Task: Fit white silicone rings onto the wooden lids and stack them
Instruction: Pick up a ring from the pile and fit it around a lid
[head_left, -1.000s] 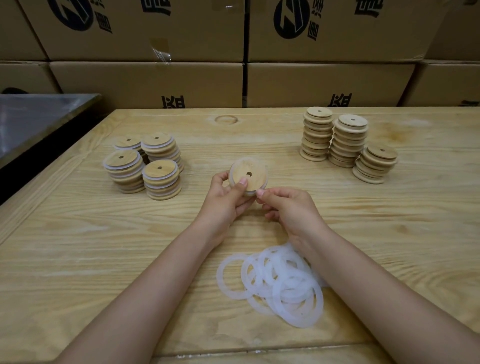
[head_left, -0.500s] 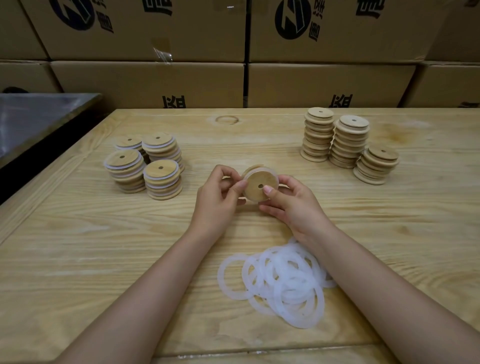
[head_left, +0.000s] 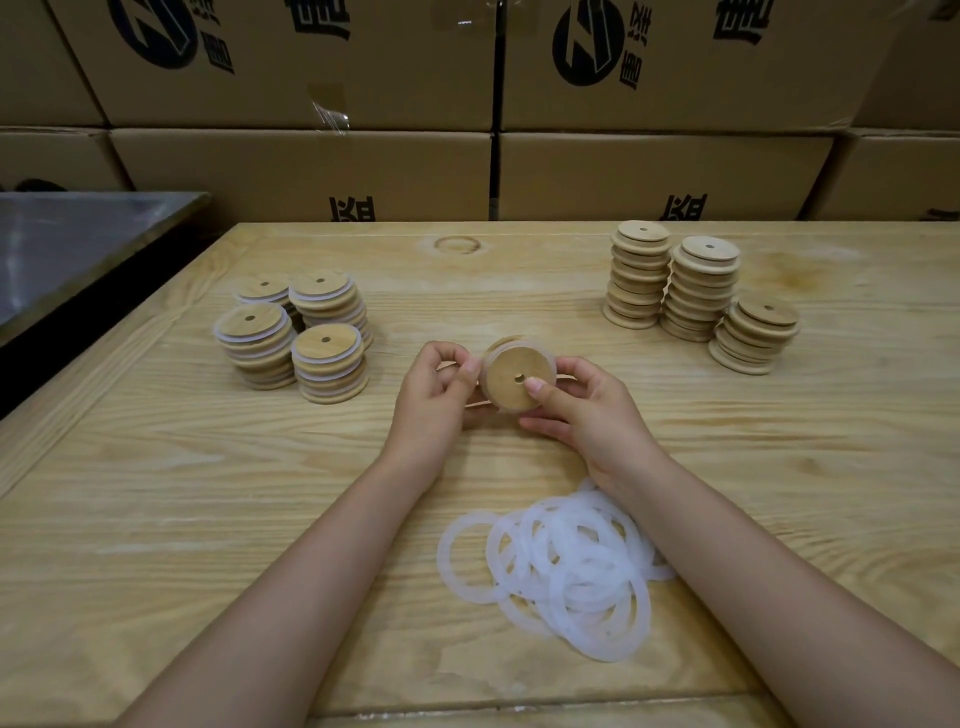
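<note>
Head view looks down on a pale wooden tabletop (head_left: 208, 493) where both hands meet near the middle. The left hand (head_left: 431, 395) and right hand (head_left: 587, 415) hold one wooden lid (head_left: 511, 382) just above the surface, tilted so its flat face with the small centre hole turns toward the camera. The left fingers (head_left: 470, 366) curl in and pinch the lid's left edge. The right thumb presses the face just beside the hole, with the other right fingers curled under the lid. A white silicone ring (head_left: 535, 345) shows faintly round the lid's rim; how fully it is seated cannot be told.

Near the person, touching the right forearm, lies a loose pile of rings (head_left: 566, 566). Far left stand four ringed stacks (head_left: 296, 338) close together. Far right stand three bare lid stacks (head_left: 696, 296). Cardboard boxes (head_left: 311, 171) line the far edge, and a grey metal surface (head_left: 78, 244) sits at the far left.
</note>
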